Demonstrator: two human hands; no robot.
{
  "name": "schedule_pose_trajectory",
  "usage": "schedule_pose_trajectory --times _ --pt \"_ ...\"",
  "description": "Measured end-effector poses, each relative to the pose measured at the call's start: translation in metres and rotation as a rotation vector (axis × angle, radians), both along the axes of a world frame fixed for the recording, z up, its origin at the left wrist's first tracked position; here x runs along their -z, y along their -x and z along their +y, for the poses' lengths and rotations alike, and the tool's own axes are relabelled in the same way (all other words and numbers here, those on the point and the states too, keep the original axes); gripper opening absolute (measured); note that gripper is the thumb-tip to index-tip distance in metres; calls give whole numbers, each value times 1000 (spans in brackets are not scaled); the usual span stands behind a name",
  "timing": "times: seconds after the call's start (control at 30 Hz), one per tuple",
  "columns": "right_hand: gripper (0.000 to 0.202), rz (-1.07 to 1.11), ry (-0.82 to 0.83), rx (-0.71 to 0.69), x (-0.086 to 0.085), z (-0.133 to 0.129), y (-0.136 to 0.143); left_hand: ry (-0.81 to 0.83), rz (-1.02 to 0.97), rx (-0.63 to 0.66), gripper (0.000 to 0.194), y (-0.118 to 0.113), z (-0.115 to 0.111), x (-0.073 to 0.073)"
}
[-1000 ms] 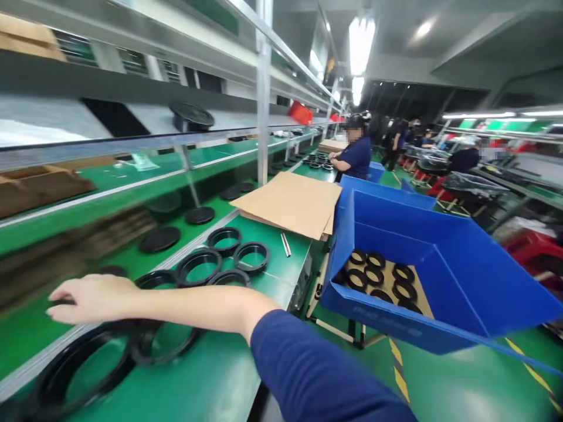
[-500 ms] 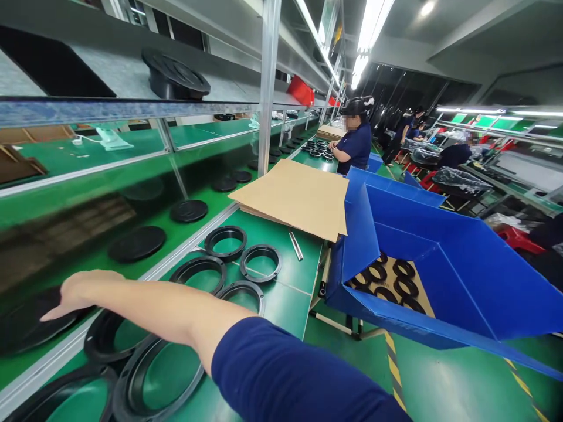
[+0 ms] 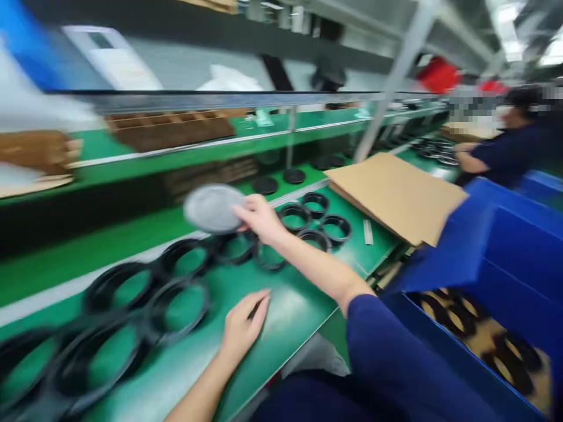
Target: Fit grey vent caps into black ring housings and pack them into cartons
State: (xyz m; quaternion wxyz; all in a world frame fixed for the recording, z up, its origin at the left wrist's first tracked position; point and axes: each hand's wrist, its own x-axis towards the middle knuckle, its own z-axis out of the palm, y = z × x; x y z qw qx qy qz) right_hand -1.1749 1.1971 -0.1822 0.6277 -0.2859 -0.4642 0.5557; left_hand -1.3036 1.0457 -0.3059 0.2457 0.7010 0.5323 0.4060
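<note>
My right hand [image 3: 259,218] grips the near edge of a round, flat disc [image 3: 214,208], which looks grey and is blurred by motion. The disc is held up over the far edge of the green bench [image 3: 281,305], above a row of black rings [image 3: 176,308]. Lower down, my left hand [image 3: 244,322] rests on or just over the bench, thumb and forefinger loosely apart at the base, with nothing visible in it. More black rings [image 3: 336,228] lie to the right of the disc. Dark round discs [image 3: 294,176] sit on the green strip behind the rail.
Brown cardboard sheets [image 3: 396,187] lie on the bench at the right, near a small metallic strip [image 3: 368,232]. A blue bin [image 3: 519,264] holding rings stands beside the bench. Shelves [image 3: 237,101] run above, held by a metal post [image 3: 391,88]. A co-worker [image 3: 510,140] is farther along.
The view has swung left. My right hand has come up from the green strip and now holds a disc. My left hand has come into view.
</note>
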Motion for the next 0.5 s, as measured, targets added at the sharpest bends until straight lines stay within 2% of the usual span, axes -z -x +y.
schedule_pose_trajectory --times 0.07,0.13,0.23,0.3,0.37,0.43,0.5 --pt "28 80 -20 -81 32 -41 -14 66 -333 -100 40 1 -2 -14" --pt "39 104 25 -154 63 -78 -16 45 -687 -91 72 6 -6 -29" --pt "49 137 121 -264 97 -131 -3 134 -1016 -30 91 12 -19 -43" --pt "53 136 175 -359 111 -158 10 218 -1145 20 96 15 -29 -47" --pt "57 107 211 -432 119 -173 20 217 -1226 77 95 19 -37 -49" --pt "58 73 225 -451 122 -178 26 189 -1256 130 94 25 -42 -50" --pt "55 53 220 -438 123 -177 26 185 -1251 179 105 31 -44 -51"
